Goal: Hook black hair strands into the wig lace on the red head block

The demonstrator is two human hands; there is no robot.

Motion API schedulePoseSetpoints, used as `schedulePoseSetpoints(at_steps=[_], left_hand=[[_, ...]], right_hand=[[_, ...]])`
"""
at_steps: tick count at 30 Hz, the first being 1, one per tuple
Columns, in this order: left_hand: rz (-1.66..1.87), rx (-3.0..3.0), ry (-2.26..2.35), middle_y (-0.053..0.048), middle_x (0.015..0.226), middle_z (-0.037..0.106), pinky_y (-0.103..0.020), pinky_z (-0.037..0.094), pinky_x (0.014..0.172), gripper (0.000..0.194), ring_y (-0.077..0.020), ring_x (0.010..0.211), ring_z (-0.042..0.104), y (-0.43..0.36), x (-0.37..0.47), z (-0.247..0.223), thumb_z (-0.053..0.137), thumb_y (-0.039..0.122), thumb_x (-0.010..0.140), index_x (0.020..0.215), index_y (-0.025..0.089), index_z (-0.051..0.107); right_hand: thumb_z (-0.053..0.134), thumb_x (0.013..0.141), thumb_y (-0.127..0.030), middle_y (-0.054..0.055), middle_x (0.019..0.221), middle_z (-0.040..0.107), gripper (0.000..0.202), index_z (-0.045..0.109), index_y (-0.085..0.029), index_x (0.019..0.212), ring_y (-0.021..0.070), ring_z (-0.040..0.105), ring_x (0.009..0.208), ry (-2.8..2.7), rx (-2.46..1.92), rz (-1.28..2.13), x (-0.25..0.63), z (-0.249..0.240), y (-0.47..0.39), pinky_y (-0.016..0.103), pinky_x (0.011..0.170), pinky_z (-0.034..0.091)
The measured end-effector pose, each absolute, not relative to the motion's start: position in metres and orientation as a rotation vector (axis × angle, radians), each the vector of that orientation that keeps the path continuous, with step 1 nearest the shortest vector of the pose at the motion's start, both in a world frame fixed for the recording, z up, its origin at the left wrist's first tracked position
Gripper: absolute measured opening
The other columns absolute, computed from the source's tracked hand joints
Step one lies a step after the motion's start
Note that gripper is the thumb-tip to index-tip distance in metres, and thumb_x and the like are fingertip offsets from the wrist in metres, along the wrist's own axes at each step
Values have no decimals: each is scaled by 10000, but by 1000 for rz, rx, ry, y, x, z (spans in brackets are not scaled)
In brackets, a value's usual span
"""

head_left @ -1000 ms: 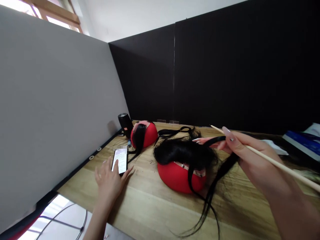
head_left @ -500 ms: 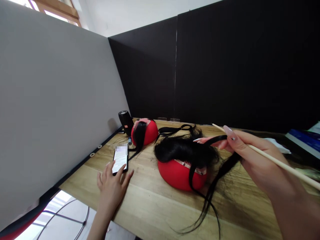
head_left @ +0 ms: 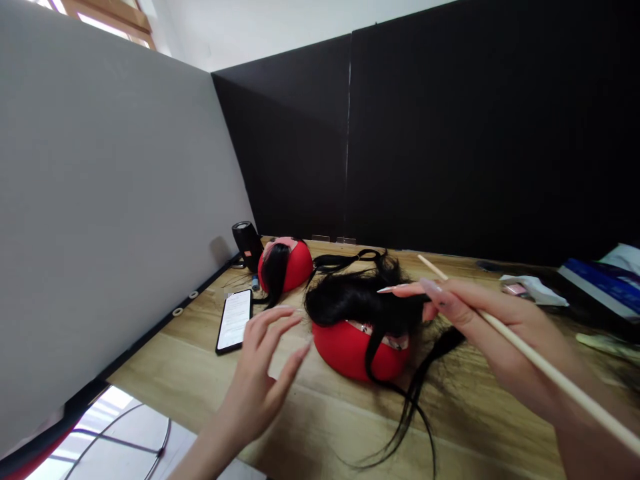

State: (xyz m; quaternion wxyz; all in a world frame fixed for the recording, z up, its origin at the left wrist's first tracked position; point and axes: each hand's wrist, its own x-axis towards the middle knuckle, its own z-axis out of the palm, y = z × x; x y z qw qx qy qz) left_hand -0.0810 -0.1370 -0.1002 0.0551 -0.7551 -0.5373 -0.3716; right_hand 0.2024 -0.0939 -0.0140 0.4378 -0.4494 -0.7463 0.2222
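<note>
- Wooden tbl (head_left: 185, 360) w/ gray panel (head_left: 110, 167) on left, blk panel (head_left: 450, 133) along far edge.
- L hand (head_left: 263, 373): fingers loose & slightly bent, thumb spread, grip released; it's btwn phone (head_left: 234, 320) & nr red dome (head_left: 350, 353).
- Phone flat, screen lit, just left of L fingers.
- R hand (head_left: 505, 360): fingers closed around pale stick (head_left: 540, 363), held at a slant, tip pointing far/left.
- Blk hair (head_left: 345, 300) lies over top of nr dome, mid-tbl; long strands trail twd nr edge. Hair reaches R fingertips; can't tell if pinched.
- Far red dome (head_left: 300, 267), also w/ dark hair, stands beside blk cylinder (head_left: 247, 247), far left.
- Tied hair bundle (head_left: 345, 260) right of far dome.
- Right side: white tissue (head_left: 543, 291), blue pack (head_left: 600, 287).
</note>
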Motion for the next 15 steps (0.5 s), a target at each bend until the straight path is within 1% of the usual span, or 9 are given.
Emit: schedulePoseSetpoints(at_steps=[1,2,4,5,6,8,10,13,15], left_hand=[[-1105,-2395,-1528,-115,1326,483,-433,409,1045,358,-247,1254,437,-137,-66,-81,505,321,957,1301,231,476],[-1062,-2492,-1435,-136,1357,453,-444,407,1051,453,-265,1272,414,-136,-51,-63,548,387,933,1335,204,447],[-1021,-2609,-1307,-171,1381,431,-463,406,1062,621,-292,1286,395,-130,-23,-34,607,516,865,1336,146,443],[-1007,-2649,-1250,-169,1373,448,-477,391,1076,614,-298,1286,393,-125,-12,-24,606,542,853,1295,135,481],[-994,-2682,-1173,-161,1341,487,-482,378,1088,555,-291,1269,411,-121,-1,-17,578,536,872,1237,121,526],[-963,-2717,-1040,-143,1283,545,-482,359,1102,409,-265,1224,454,-114,15,-8,499,457,944,1122,98,580],[-937,-2708,-973,-138,1293,540,-474,364,1100,347,-254,1218,463,-110,25,-4,419,381,993,1075,92,593],[-876,-2756,-928,-124,1337,503,-430,399,1091,310,-250,1250,442,-108,30,5,378,318,1010,1044,109,604],[-864,-2826,-887,-101,1353,488,-381,420,1086,258,-236,1277,423,-106,29,11,390,258,1002,975,136,615]], right_hand=[[497,936,-501,-26,966,732,299,732,-323,993,171,668,860,-1901,-1093,538,200,-13,-97,231,734,520],[495,945,-477,-31,1020,726,287,718,-342,1065,164,668,873,-1947,-1073,526,198,-12,-100,232,759,522],[499,952,-437,-27,1083,714,273,706,-345,1105,165,667,917,-2014,-1044,501,196,-10,-103,236,801,526],[501,952,-426,-22,1073,717,265,714,-335,1081,169,670,927,-2041,-1031,485,196,-10,-104,234,795,532],[500,951,-420,-16,1032,725,259,726,-324,1034,173,676,913,-2064,-1011,472,196,-9,-105,227,766,541],[489,950,-424,-13,889,735,284,742,-305,899,171,690,804,-2069,-972,466,200,-7,-105,206,655,553],[488,944,-442,-18,786,728,311,736,-305,818,166,686,694,-2021,-961,493,205,-6,-105,189,545,545],[521,922,-474,-18,775,733,293,740,-320,804,173,687,656,-1901,-1025,540,214,-4,-106,190,528,564],[549,898,-501,-10,770,736,290,749,-323,785,185,694,655,-1846,-1047,562,219,-3,-106,201,540,580]])
